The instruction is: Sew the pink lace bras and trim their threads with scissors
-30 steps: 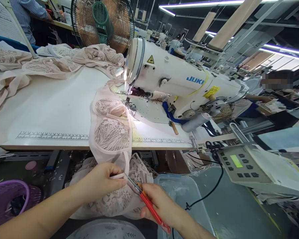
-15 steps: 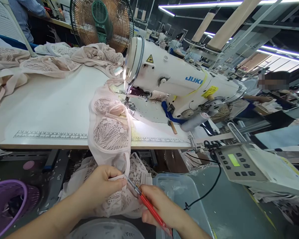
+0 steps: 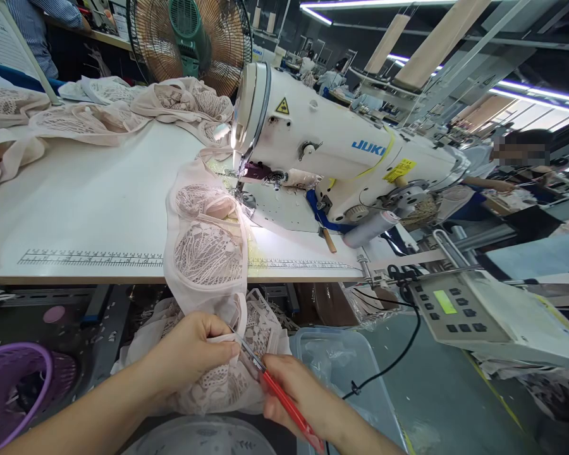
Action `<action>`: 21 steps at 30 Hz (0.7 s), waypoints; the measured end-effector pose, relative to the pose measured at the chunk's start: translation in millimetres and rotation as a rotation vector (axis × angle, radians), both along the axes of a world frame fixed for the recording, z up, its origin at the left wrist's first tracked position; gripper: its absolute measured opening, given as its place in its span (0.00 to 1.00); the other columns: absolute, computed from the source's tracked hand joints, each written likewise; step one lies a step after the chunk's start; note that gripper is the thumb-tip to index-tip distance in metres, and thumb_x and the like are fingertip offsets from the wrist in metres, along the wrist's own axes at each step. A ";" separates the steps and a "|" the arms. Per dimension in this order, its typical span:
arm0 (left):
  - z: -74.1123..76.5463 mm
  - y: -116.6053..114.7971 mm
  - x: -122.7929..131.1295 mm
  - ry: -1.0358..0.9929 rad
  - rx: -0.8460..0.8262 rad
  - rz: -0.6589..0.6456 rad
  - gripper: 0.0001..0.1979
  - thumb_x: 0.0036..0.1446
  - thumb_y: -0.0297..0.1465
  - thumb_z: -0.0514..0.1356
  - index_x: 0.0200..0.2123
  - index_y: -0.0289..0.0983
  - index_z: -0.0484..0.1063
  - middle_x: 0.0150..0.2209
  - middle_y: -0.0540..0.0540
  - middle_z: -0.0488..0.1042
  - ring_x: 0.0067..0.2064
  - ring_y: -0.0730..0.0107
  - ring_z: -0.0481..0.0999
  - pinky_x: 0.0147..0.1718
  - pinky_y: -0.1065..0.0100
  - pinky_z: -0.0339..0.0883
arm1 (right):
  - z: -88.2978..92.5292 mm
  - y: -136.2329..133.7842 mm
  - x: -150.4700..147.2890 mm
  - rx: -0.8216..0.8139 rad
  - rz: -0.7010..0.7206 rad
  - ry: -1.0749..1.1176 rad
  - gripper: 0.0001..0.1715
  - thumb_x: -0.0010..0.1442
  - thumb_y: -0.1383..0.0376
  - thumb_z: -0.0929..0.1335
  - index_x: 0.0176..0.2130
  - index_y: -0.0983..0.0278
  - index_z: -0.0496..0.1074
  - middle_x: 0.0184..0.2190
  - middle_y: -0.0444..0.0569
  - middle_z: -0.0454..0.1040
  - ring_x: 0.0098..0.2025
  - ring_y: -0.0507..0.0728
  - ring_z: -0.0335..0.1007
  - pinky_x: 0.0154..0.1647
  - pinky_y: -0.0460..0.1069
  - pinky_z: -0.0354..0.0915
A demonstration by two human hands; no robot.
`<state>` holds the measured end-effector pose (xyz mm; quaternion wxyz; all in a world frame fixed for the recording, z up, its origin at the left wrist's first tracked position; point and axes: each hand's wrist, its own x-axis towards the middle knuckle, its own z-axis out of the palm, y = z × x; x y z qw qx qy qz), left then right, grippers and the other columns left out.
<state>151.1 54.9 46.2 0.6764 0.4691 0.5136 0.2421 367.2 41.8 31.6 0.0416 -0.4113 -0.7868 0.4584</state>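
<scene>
A pale pink lace bra hangs from the sewing machine's needle area over the table's front edge. Just below that edge, my left hand is closed in a pinch on the bra's lower edge, near a narrow looped strap. My right hand grips red-handled scissors, their slim metal end pointing up and left. The tip reaches the fabric beside my left thumb; whether the blades are apart there is too small to tell. More lace pieces hang beneath and behind my hands.
The white JUKI sewing machine stands on the table, with more bras along its back left. A control box juts out at right. Below are a clear plastic bin and a purple basket. A fan stands behind.
The view has shifted slightly. Both hands keep nearly the same place on the bra, and the scissors' tip stays by my left thumb.
</scene>
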 end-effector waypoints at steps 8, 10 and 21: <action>-0.1 0.5 -2.7 -0.004 -0.009 -0.031 0.13 0.45 0.38 0.59 0.17 0.36 0.64 0.17 0.56 0.51 0.21 0.76 0.49 0.22 0.71 0.43 | -26.8 -7.8 1.7 -0.061 -0.142 0.112 0.28 0.52 0.44 0.64 0.22 0.62 0.50 0.18 0.38 0.52 0.20 0.47 0.46 0.19 0.44 0.45; -0.8 -0.6 -3.8 -0.001 -0.002 -0.037 0.14 0.45 0.38 0.59 0.17 0.37 0.62 0.17 0.56 0.50 0.21 0.77 0.48 0.21 0.71 0.42 | -30.0 -8.7 1.3 -0.040 -0.153 0.119 0.28 0.52 0.46 0.64 0.21 0.62 0.49 0.18 0.38 0.51 0.20 0.47 0.46 0.19 0.44 0.44; 14.3 -5.2 -14.7 0.163 0.291 -0.114 0.16 0.51 0.39 0.57 0.18 0.35 0.71 0.21 0.49 0.65 0.25 0.71 0.64 0.25 0.70 0.58 | -13.5 10.5 8.4 0.193 -0.081 0.072 0.30 0.54 0.40 0.60 0.22 0.61 0.50 0.18 0.39 0.55 0.21 0.49 0.48 0.21 0.45 0.47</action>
